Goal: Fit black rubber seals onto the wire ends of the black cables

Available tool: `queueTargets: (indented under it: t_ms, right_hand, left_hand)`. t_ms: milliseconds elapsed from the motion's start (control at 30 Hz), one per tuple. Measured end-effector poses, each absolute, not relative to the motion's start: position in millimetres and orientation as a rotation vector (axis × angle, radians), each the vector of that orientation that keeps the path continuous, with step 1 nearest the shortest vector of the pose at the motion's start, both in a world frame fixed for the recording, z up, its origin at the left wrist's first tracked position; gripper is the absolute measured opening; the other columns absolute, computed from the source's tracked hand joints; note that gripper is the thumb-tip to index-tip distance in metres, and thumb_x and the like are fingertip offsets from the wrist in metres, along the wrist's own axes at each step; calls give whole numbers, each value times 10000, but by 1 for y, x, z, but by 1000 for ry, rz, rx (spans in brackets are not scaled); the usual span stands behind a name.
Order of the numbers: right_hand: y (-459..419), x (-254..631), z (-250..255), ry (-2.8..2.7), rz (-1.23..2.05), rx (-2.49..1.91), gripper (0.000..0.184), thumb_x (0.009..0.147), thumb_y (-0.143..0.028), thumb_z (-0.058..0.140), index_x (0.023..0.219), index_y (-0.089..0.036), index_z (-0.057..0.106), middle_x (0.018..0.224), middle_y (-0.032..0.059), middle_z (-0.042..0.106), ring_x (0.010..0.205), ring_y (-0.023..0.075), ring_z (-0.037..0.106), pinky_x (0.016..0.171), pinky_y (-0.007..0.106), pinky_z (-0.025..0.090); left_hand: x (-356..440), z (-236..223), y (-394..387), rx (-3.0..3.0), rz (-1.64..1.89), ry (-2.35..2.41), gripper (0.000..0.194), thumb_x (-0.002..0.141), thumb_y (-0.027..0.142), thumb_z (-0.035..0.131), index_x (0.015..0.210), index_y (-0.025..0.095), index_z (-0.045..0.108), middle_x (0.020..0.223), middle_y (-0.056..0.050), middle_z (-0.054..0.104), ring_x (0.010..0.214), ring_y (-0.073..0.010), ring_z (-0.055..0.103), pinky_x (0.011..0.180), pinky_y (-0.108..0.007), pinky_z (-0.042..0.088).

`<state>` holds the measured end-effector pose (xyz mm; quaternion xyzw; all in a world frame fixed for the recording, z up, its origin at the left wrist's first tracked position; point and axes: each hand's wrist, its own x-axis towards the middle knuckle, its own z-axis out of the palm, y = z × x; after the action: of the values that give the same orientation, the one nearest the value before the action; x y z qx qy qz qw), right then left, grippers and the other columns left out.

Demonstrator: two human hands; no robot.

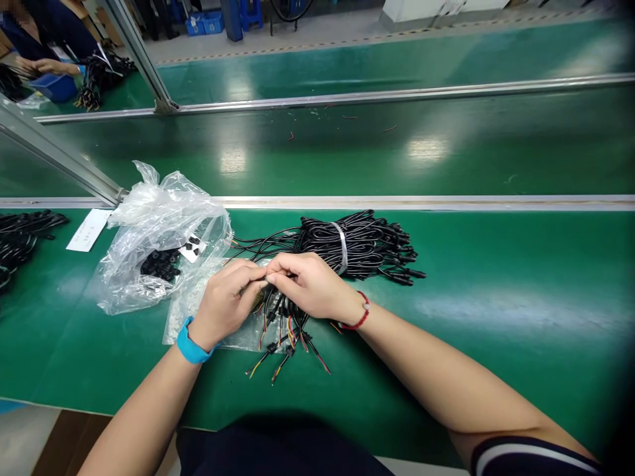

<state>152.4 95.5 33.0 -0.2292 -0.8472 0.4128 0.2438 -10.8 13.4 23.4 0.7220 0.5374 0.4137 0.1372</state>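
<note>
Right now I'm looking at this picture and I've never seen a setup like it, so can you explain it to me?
There's no machine here: a camera worn on a person's head looks forward and down at their bare hands. The left hand, with a blue wristband, and the right hand, with a red bracelet, pinch close together; what's between the fingertips is too small to identify. On the green table lie a tied bundle of black cables, coloured wire ends, and a clear plastic bag with small black parts.
</note>
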Motion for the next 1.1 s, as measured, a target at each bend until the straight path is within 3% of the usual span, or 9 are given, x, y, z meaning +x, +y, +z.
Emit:
queueTargets:
  t_ms: [167, 400, 567, 733, 900, 1100]
  right_hand:
    - [92, 148, 29, -2227, 1097, -681, 110, 862, -165, 504, 789, -170, 587, 685, -24, 604, 613, 88, 523, 602, 203, 375]
    - [94, 151, 29, -2299, 973, -565, 86, 850, -147, 515, 897, -160, 586, 821, 29, 649, 737, 121, 581, 678, 232, 444]
    - [94, 153, 30, -2289, 855, -544, 110, 883, -175, 513, 814, -176, 599, 736, 8, 633, 692, 117, 561, 679, 241, 429]
    - [97, 155, 32, -2310, 948, -546, 141, 875, -167, 500, 769, -179, 591, 682, -6, 604, 645, 112, 534, 647, 235, 404]
    - [102, 158, 34, -2381, 1022, -535, 146, 867, -156, 487, 758, -175, 581, 693, -5, 611, 636, 108, 528, 626, 225, 389]
    - [101, 155, 30, -2536, 799, -575, 141, 869, -152, 475, 778, -180, 579, 708, 4, 622, 646, 130, 537, 633, 249, 383]
  left_hand:
    - [-10, 17, 11, 1692, 1334, 1555, 179, 820, 176, 603, 997, 199, 614, 906, -50, 666, 826, -155, 616, 719, -277, 500]
    - [-14, 16, 11, 1188, 1348, 1401, 119, 793, 218, 634, 896, 171, 596, 770, -6, 612, 632, -95, 566, 584, -207, 467]
    - [-17, 12, 9, 1246, 1322, 1388, 136, 798, 184, 626, 932, 182, 605, 779, -7, 617, 642, -96, 592, 590, -208, 476]
    - [-14, 5, 9, 1459, 1355, 1441, 117, 800, 155, 623, 910, 194, 624, 864, -32, 631, 779, -127, 604, 676, -242, 484]
    - [-7, 3, 10, 1556, 1389, 1412, 75, 811, 141, 604, 870, 188, 602, 830, -32, 627, 767, -136, 597, 661, -262, 483]
    - [-3, 4, 12, 1722, 1323, 1518, 61, 819, 132, 586, 843, 188, 594, 796, -24, 626, 749, -138, 579, 664, -267, 463]
